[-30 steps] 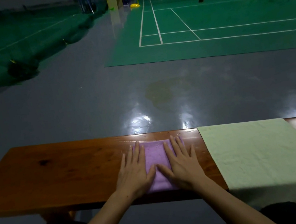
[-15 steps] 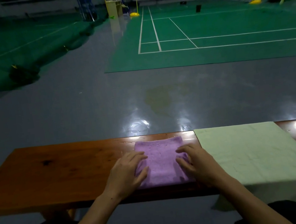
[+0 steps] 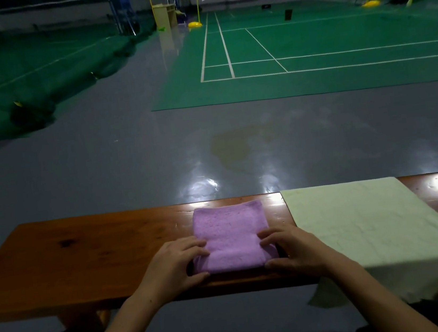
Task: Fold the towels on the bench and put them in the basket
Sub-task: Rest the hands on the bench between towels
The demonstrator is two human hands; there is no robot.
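A folded purple towel (image 3: 229,231) lies in the middle of the brown wooden bench (image 3: 85,261). My left hand (image 3: 175,266) grips its near left corner, fingers curled over the top and thumb at the front edge. On the other side my right hand (image 3: 293,250) grips the near right corner the same way. The towel's near edge bulges up a little between the two hands. To the right, a pale green towel (image 3: 373,223) is spread flat over the bench, its near edge hanging off the front. No basket is in view.
Bare bench wood stretches left of the purple towel. Beyond the bench is a shiny grey floor, then green badminton courts (image 3: 307,42) with nets and yellow post bases. My knees show at the bottom corners.
My hands slid from lying flat on the towel's middle out to its near corners, and their fingers curled round the edges. The towel's near edge has lifted slightly.
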